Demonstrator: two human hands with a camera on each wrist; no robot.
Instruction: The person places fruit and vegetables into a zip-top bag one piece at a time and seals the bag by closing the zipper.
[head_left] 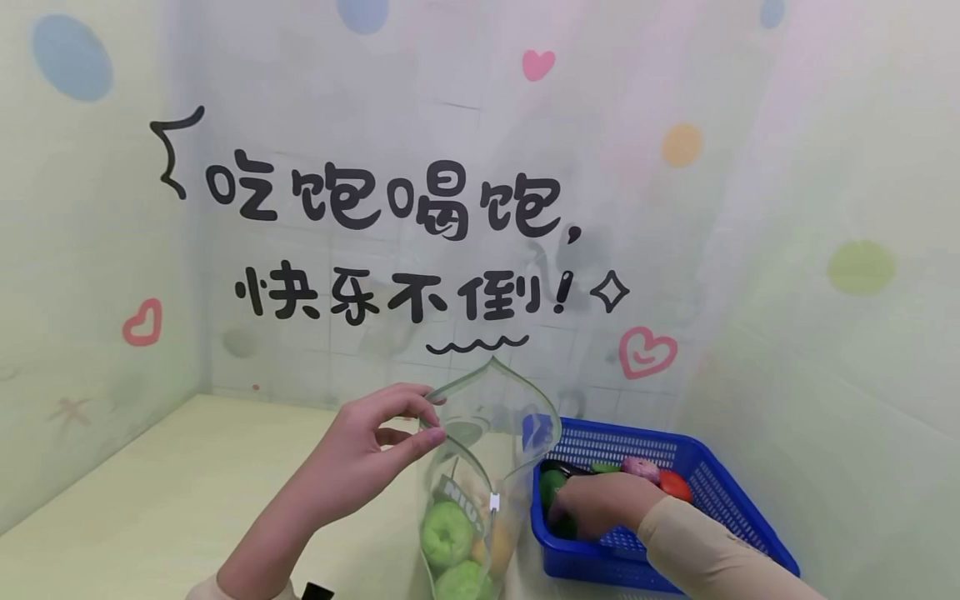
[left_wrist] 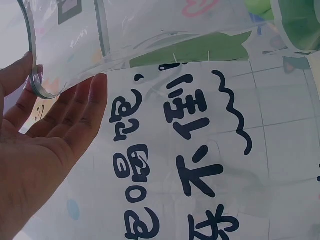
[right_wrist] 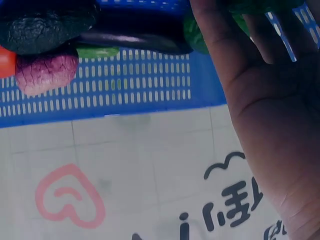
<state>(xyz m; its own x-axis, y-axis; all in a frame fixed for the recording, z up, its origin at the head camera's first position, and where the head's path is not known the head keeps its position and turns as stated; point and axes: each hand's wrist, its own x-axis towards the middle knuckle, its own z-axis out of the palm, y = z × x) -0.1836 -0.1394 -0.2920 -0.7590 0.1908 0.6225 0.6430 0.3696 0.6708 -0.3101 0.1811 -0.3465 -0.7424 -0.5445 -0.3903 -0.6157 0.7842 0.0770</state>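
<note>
My left hand [head_left: 382, 446] pinches the green-edged rim of a clear plastic zip bag [head_left: 553, 404], thumb on one side and fingers on the other. The bag stands with its mouth spread, and a white zip slider [head_left: 494, 502] shows on its edge. Inside lie green apple-like fruits [head_left: 447, 533] and something orange [head_left: 501, 542], blurred by the plastic. My right hand [head_left: 596, 504] reaches down into a blue basket [head_left: 701, 467], its fingers around a dark green vegetable [head_left: 552, 485]. Its fingertips are partly hidden. Beside it in the right wrist view lies an eggplant [right_wrist: 135, 30].
The basket also holds a pink-purple round vegetable [head_left: 641, 467], a red one [head_left: 677, 485] and a dark wrinkled one [right_wrist: 47, 25]. It stands just right of the bag on the pale table [head_left: 187, 483]. A printed wall sheet [head_left: 322, 350] rises behind.
</note>
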